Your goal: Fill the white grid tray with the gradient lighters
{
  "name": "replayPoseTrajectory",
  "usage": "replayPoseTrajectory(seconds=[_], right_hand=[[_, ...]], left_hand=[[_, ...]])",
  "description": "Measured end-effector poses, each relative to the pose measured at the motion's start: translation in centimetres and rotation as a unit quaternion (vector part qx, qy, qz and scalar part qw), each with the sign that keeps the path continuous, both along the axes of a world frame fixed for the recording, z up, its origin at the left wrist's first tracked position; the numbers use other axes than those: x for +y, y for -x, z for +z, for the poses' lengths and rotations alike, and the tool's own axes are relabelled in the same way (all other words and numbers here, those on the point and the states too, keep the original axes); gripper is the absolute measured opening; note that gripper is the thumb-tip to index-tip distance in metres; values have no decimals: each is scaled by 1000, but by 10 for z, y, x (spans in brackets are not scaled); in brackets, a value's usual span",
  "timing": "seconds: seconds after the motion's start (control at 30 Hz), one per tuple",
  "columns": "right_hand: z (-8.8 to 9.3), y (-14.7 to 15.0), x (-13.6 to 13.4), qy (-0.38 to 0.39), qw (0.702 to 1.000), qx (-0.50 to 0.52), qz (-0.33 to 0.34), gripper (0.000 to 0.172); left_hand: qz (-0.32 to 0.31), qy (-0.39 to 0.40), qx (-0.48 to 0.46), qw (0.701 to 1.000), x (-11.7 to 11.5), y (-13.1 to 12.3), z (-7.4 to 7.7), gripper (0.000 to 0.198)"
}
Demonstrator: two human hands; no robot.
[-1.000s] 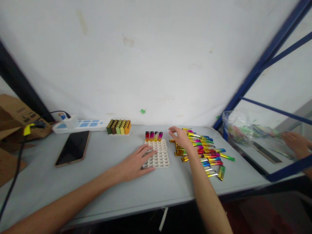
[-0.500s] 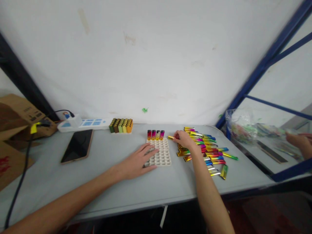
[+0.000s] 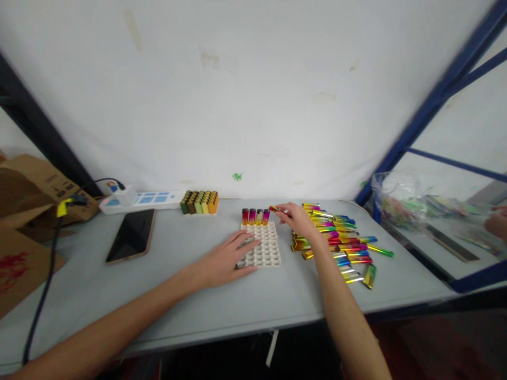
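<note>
A white tray with rows of square holes (image 3: 269, 248) lies on the grey table. Several shiny lighters (image 3: 255, 216) stand upright along its far row. My left hand (image 3: 232, 258) rests over the tray's left side, fingers spread. Just right of the standing lighters, my right hand (image 3: 292, 216) pinches one more lighter (image 3: 274, 209), tilted and above the tray's far right corner. Beside that hand, a loose heap of metallic coloured lighters (image 3: 340, 243) lies flat on the table.
A block of upright green, brown and orange lighters (image 3: 200, 203) stands near the wall. Further left are a phone (image 3: 131, 236), a power strip (image 3: 158, 198) and a cardboard box (image 3: 35, 195). Beyond the blue frame (image 3: 420, 116) at right, plastic bags (image 3: 400, 203) and another person's hand (image 3: 497, 224) show.
My right hand has lifted the lighter away from the heap, moving slightly left and up and tilting it beside the standing ones. My left hand stays on the tray.
</note>
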State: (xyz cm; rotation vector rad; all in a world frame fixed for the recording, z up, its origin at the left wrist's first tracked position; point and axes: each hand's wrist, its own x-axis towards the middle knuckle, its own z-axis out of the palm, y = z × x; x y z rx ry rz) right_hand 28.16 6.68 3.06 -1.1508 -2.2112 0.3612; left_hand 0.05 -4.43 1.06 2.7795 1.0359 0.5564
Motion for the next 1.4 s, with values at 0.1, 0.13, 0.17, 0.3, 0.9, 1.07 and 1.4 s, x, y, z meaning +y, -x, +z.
replayPoseTrajectory(seconds=[0.1,0.13,0.17,0.3,0.9,1.07,1.4], right_hand=[[2,2,-3,-15,1000,-9,-14,28],[2,3,-3,-26,1000,-1,-17,26],[3,3,-3,-31,999,11,-22,24],[3,4,-3,-3,998,59,-35,23],[6,14,-11,37,998,45,-18,14],[5,14,-11,44,997,65,-22,21],[0,12,-6,54,998,12,5,10]], left_hand=[[-2,1,-6,1000,0,1,0,57],[-3,1,-7,1000,0,1,1,57],[-3,2,-7,1000,0,1,1,57],[-4,4,-7,1000,0,1,1,58],[-4,12,-19,1000,0,0,2,57],[-2,10,-21,1000,1,0,1,57],[1,12,-12,1000,0,1,0,58]])
